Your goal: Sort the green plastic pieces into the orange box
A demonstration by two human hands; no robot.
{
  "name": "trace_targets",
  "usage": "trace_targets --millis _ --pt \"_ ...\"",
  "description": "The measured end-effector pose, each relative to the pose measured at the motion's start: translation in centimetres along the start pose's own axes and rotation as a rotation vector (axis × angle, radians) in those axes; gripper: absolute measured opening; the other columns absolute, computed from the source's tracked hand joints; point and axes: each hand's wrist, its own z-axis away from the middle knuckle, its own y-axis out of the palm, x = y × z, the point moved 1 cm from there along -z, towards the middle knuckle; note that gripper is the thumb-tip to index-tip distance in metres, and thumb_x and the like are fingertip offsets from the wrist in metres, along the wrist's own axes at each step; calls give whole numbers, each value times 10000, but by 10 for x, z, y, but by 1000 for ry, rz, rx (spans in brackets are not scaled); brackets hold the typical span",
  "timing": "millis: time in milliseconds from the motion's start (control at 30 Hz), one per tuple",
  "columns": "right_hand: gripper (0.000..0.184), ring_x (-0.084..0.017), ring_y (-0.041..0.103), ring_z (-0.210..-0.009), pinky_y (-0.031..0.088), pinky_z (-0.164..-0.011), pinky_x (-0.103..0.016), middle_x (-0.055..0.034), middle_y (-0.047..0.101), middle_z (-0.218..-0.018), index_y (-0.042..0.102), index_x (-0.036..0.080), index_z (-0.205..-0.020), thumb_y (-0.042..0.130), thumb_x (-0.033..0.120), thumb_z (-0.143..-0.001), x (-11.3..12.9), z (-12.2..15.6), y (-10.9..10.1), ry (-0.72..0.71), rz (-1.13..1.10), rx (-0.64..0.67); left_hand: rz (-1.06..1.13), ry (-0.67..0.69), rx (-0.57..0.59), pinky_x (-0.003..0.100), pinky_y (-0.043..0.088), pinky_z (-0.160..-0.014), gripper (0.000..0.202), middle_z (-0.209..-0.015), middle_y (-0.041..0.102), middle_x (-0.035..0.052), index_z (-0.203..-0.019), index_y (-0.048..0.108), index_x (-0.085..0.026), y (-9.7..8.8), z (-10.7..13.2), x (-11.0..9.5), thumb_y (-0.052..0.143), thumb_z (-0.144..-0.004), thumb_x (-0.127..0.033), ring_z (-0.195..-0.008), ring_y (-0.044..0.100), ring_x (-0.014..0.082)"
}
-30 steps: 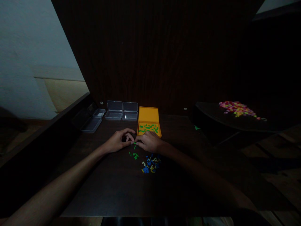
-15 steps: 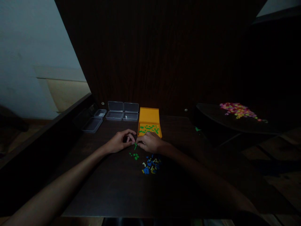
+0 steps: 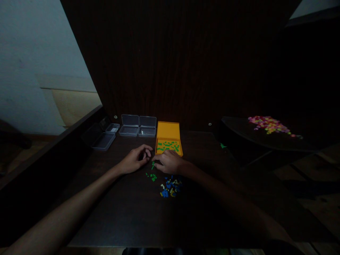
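Note:
My left hand (image 3: pixel 135 160) rests on the dark table with loosely curled fingers, thumb and forefinger apart, and nothing visible between them. Just right of it my right hand (image 3: pixel 170 162) reaches over the front edge of an open yellow box (image 3: pixel 168 130), its thumb and forefinger parted. By those fingertips lie small green bricks (image 3: pixel 153 165) on the table. A few more loose green bricks (image 3: pixel 152 176) are scattered closer to me. Inside the box several green pieces (image 3: pixel 171 145) are spread out, partly covered by my right hand.
A mixed pile of blue, yellow and white bricks (image 3: pixel 170 186) lies below my right hand. Open clear plastic cases (image 3: pixel 129 131) stand at the back left, with another clear case (image 3: pixel 103 141) beside them. Colourful beads (image 3: pixel 270 124) sit on a side shelf at right.
My left hand has drawn slightly left, away from the green bricks. My right hand has shifted a little left, and its thumb and forefinger are spread beside them.

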Motion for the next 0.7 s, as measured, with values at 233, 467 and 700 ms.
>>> trace_targets --millis 233,467,700 --pt "299 -229 652 -913 444 -778 -308 -74 726 -992 686 271 -1163 532 337 -916 -1 -1 0 -31 -14 14 -1 -2 12 234 443 -668 303 -865 619 12 -1138 537 -154 0 0 1 571 -840 -204 -701 530 112" --pt "275 -219 634 -905 422 -756 -293 -72 706 -968 684 281 -1153 531 319 -928 -4 -1 1 -79 -34 34 -8 4 30 234 443 -670 297 -848 634 7 -1135 543 -155 0 -1 0 562 -843 -209 -693 534 113" --pt "214 -219 618 -873 402 -727 -294 -85 692 -950 668 217 -1072 526 300 -935 -1 2 -1 -85 -7 79 -41 -16 53 227 442 -666 274 -858 640 10 -1110 571 -150 -1 -1 -1 549 -849 -232 -690 535 113"
